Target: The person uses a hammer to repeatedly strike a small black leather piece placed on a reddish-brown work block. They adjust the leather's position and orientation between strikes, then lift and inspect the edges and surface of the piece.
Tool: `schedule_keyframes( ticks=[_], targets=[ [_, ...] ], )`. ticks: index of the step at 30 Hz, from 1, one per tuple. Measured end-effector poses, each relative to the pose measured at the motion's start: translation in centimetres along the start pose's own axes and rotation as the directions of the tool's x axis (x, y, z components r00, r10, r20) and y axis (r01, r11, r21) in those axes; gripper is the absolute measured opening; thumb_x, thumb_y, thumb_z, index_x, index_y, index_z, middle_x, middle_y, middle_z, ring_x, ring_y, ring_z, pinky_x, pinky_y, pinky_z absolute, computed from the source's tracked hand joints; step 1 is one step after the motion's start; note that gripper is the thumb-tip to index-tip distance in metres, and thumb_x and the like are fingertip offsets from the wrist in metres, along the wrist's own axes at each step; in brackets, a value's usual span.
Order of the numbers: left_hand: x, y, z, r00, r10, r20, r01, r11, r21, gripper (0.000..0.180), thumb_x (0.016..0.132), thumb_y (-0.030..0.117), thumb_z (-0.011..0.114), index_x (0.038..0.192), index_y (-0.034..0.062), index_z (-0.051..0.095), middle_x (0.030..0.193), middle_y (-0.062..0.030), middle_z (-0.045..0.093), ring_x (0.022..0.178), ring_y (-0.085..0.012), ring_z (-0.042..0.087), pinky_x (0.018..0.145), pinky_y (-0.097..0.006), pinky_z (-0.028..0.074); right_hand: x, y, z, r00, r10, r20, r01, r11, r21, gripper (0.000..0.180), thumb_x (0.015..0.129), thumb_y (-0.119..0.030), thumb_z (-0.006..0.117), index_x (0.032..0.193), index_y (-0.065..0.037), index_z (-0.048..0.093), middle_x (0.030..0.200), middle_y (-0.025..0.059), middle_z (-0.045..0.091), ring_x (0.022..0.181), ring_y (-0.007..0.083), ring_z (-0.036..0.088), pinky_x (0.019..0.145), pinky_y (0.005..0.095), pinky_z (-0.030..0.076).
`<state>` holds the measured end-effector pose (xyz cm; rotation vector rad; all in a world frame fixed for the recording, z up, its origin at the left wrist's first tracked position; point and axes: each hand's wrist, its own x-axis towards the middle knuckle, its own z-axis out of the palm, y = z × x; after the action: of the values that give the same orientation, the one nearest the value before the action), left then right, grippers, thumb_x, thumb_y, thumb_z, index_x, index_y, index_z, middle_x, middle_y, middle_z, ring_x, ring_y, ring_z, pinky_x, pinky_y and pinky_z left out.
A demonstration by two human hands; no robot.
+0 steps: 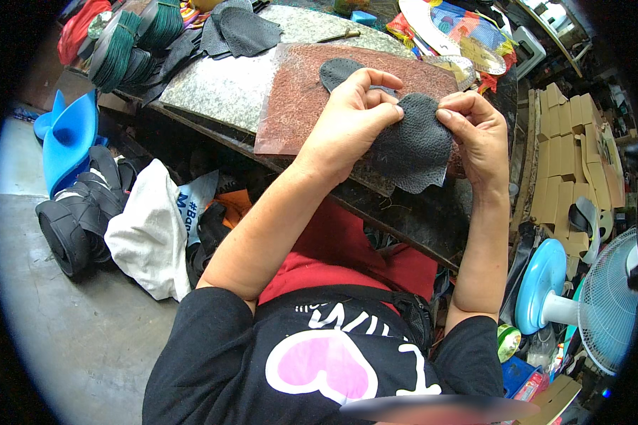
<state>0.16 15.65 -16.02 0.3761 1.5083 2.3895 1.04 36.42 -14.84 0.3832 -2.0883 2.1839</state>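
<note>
- Dark grey leather piece (415, 145), grainy and cut with a scalloped lower edge, is held up in both hands above the near edge of the bench (220, 88).
- Its upper left edge is pinched by the left hand (347, 117), thumb and forefinger closed tight on it, the other fingers curled above.
- Its upper right edge is pinched by the right hand (478, 131), fingertips closed narrowly on the rim.
- Both grips are set at the top corners, so the piece hangs down and toward the person between them; its long axis is seen to run roughly top to bottom, slightly tilted.
- Neither hand is clearly nearer: the piece is shared, with most of its free area lying below and between the two hands.
- Behind the hands, a reddish-brown slab (298, 92) lies on the bench, and a second dark cutout (337, 71) rests on it, just past the left hand's fingers.
- More dark leather scraps (237, 28) are piled at the far end of the bench, beside green cord bundles (117, 46).
- Stacked cardboard pieces (567, 149) stand to the right, with a fan (606, 308) lower down.
</note>
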Motion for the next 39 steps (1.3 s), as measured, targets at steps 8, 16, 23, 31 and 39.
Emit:
schedule_keyframes(
  ticks=[8,16,23,31,39],
  targets=[
    [-0.05,0.01,-0.09,1.000,0.003,0.022,-0.003,1.000,-0.006,0.036,0.087,0.003,0.061,0.121,-0.0020,0.051,0.087,-0.0019,0.063,0.083,-0.0086,0.060,0.078,-0.021,0.047,-0.02,0.05,0.05,0.999,0.022,0.029,-0.023,1.000,0.021,0.011,0.082,0.000,0.074,0.091,-0.001,0.068,0.088,0.0029,0.068,0.079,0.0074,0.062,0.075,0.0214,0.051],
    [-0.31,0.58,0.12,1.000,0.003,0.020,-0.005,0.996,0.092,0.038,0.085,0.008,0.062,0.121,0.0004,0.052,0.084,0.0029,0.060,0.072,-0.0031,0.053,0.064,-0.016,0.041,0.00,0.11,0.04,0.997,0.018,0.069,-0.017,1.000,-0.010,0.011,0.081,0.000,0.075,0.090,-0.002,0.068,0.087,0.0019,0.067,0.078,0.0056,0.061,0.073,0.0196,0.050],
    [-0.28,0.67,0.46,1.000,0.004,-0.001,-0.004,0.995,0.101,0.040,0.084,0.010,0.063,0.122,0.0029,0.052,0.081,0.0062,0.057,0.064,0.0010,0.046,0.053,-0.014,0.033,-0.10,-0.14,0.11,0.996,0.034,0.081,-0.032,0.999,-0.025,0.010,0.082,0.000,0.074,0.090,-0.001,0.068,0.086,0.0020,0.067,0.078,0.0056,0.061,0.073,0.0194,0.050],
    [-0.37,0.86,0.57,0.999,-0.034,-0.005,0.035,0.993,0.116,0.040,0.083,0.010,0.063,0.121,0.0038,0.052,0.081,0.0065,0.056,0.064,0.0009,0.045,0.053,-0.014,0.033,-0.14,-0.30,0.10,0.993,0.063,0.101,-0.058,0.997,-0.052,0.009,0.082,-0.001,0.074,0.089,-0.001,0.068,0.086,0.0023,0.068,0.078,0.0057,0.061,0.072,0.0193,0.049],
    [-0.24,0.84,0.02,0.998,-0.061,0.021,0.056,0.980,0.193,0.042,0.083,0.011,0.064,0.123,0.0048,0.051,0.082,0.0070,0.056,0.065,0.0011,0.046,0.054,-0.013,0.034,-0.06,0.00,0.05,0.988,0.102,0.118,-0.110,0.992,0.059,0.010,0.082,-0.001,0.074,0.090,-0.001,0.068,0.086,0.0027,0.068,0.076,0.0064,0.062,0.071,0.0192,0.050]
  ],
)
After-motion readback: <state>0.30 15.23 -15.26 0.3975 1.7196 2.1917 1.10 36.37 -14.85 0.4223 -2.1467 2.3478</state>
